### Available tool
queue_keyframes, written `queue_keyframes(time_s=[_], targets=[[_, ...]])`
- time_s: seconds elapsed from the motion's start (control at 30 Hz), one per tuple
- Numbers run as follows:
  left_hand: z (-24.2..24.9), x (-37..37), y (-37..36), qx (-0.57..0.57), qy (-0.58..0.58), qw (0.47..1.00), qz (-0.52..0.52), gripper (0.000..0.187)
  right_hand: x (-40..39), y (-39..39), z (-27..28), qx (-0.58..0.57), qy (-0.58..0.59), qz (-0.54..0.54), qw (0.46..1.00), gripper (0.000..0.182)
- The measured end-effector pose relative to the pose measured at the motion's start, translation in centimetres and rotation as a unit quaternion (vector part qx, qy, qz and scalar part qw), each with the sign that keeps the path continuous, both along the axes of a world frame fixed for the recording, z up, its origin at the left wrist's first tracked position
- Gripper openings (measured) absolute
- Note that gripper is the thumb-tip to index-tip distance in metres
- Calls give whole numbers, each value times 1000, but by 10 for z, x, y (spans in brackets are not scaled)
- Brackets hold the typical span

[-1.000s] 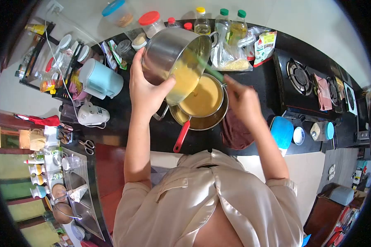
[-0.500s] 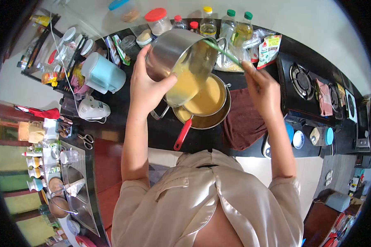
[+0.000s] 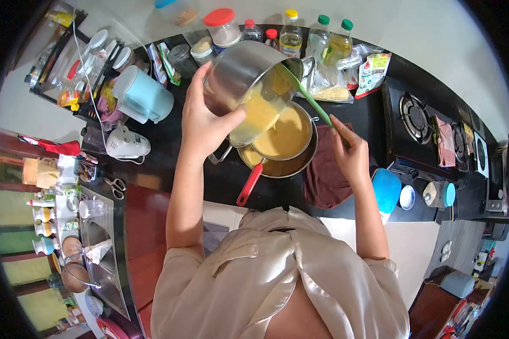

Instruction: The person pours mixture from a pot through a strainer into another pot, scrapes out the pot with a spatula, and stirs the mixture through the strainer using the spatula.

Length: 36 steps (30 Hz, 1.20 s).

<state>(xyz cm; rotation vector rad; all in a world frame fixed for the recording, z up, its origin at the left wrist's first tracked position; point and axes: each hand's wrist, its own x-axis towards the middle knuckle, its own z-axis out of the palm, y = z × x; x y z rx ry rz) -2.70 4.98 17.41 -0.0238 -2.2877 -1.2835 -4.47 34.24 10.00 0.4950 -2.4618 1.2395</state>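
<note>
My left hand (image 3: 205, 125) grips a steel pot (image 3: 240, 76) by its side and holds it tilted, mouth to the right. Yellow batter (image 3: 258, 114) runs from it into a round tin (image 3: 285, 135) of the same batter, which sits in a pan with a red handle (image 3: 249, 185). My right hand (image 3: 349, 151) holds a green spatula (image 3: 313, 100) whose blade reaches into the tilted pot near its rim. A dark red cloth (image 3: 322, 181) lies under my right hand.
A black counter (image 3: 169, 152) carries a blue jug (image 3: 144, 97), a white hand mixer (image 3: 127, 144), jars, oil bottles (image 3: 318, 35) and food packets (image 3: 370, 70). A gas hob (image 3: 415, 116) lies to the right, a sink (image 3: 104, 248) to the left. A blue lid (image 3: 386, 189) rests near the front edge.
My right hand dropped from near the pot's rim toward the cloth, swinging the spatula so its blade scrapes inside the pot. The pot stays tilted and batter keeps flowing.
</note>
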Motion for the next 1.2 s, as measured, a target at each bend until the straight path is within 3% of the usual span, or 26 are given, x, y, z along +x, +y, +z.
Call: queue_keyframes(time_s=[0.07,0.1,0.13,0.2,0.4,0.47,0.53,0.63,0.73,0.87,0.93,0.97,1.1,1.2], targets=[[-2,5,-1,-14,-4,1000,-2,84,14,0,-2,-11,-87,-8,996,30],[-4,5,-2,-16,-12,1000,7,84,15,-1,-7,-32,-5,13,999,30],[-4,3,-3,-19,-19,1000,15,84,14,0,-3,-33,-2,10,999,30],[-4,3,-4,-16,-18,1000,-6,81,24,-1,11,81,-75,-1,994,31],[0,0,4,43,-4,998,-34,82,9,-11,35,36,17,26,999,32],[0,0,8,38,19,999,-25,84,4,-19,43,62,18,-53,997,31],[1,3,11,-11,31,999,-11,85,8,-27,25,85,7,-63,994,29],[3,4,12,-36,47,998,4,85,22,-27,1,72,-87,5,994,28],[1,3,5,-21,44,999,-5,86,16,-14,17,19,1,45,999,29],[3,5,1,-43,50,998,-4,86,-3,8,26,51,-50,3,997,29],[3,6,3,61,40,997,-34,86,-3,10,14,43,-69,9,997,29],[1,6,1,61,38,997,-33,86,0,10,9,36,-91,14,995,29],[-5,2,-3,58,51,996,-45,85,11,5,2,39,-39,82,995,28],[-10,2,-3,43,46,997,-50,84,0,3,23,15,-44,-4,999,28]])
